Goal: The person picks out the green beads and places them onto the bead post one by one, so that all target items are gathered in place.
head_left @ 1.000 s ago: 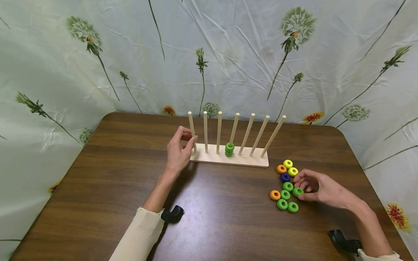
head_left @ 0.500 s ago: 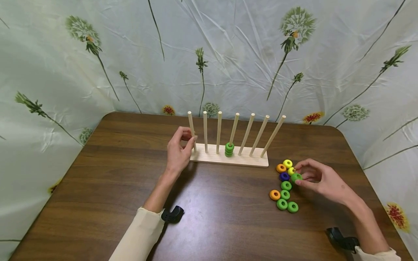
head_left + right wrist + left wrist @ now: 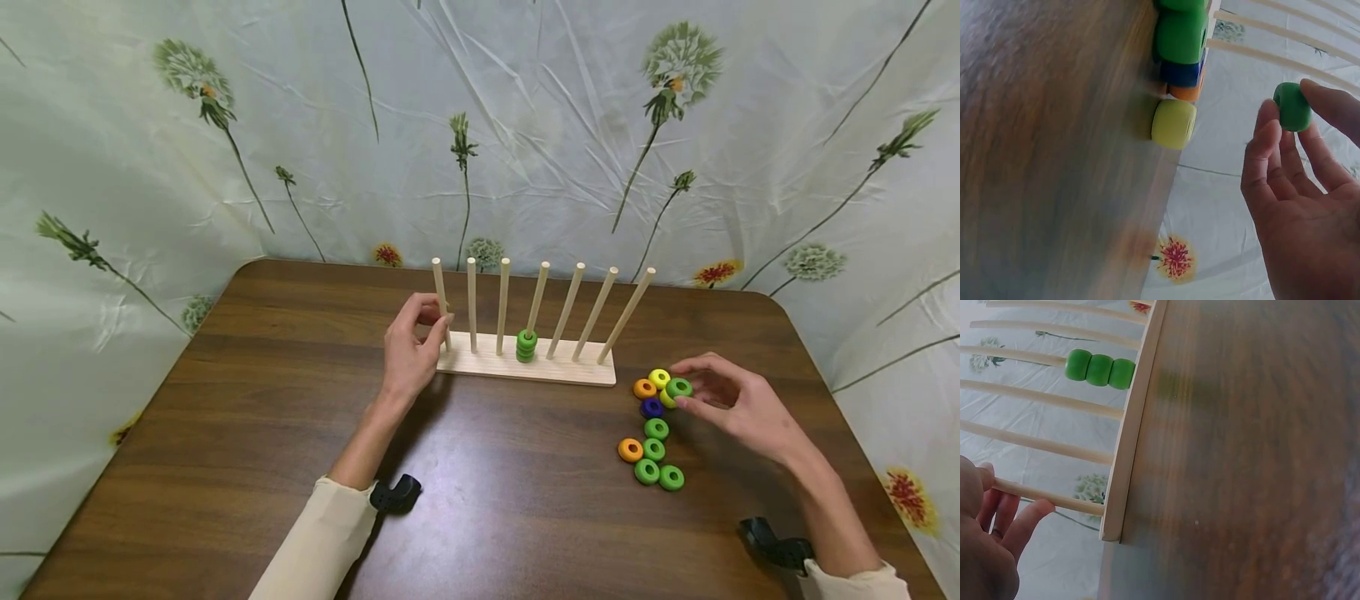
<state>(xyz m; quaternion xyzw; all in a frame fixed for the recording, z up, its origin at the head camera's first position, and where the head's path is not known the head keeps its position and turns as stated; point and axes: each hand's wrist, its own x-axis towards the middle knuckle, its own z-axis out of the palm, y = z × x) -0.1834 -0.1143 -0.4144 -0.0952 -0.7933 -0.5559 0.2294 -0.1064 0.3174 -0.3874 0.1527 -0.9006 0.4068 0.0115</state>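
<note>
A wooden stand [image 3: 480, 363] with several upright pegs sits toward the back of the table. My left hand [image 3: 408, 346] holds its leftmost peg [image 3: 1075, 503] low down, between thumb and fingertips. Three green beads [image 3: 527, 347] are stacked at the foot of the middle peg. To the right, my right hand [image 3: 738, 408] pinches another green bead [image 3: 1294, 107] between thumb and fingertips. In the right wrist view that bead is raised off the tabletop. From the head it overlaps a yellow bead [image 3: 667, 399].
Loose beads lie right of the stand: another yellow bead [image 3: 659, 378], an orange bead [image 3: 644, 389], a dark blue bead [image 3: 652, 408], several green beads [image 3: 654, 451] and a second orange bead [image 3: 631, 450]. A flower-printed curtain [image 3: 337, 167] hangs behind the table [image 3: 247, 433].
My right hand has picked up a green bead from the loose group and moved it away from me, up over the yellow bead. My left hand keeps its place on the peg.
</note>
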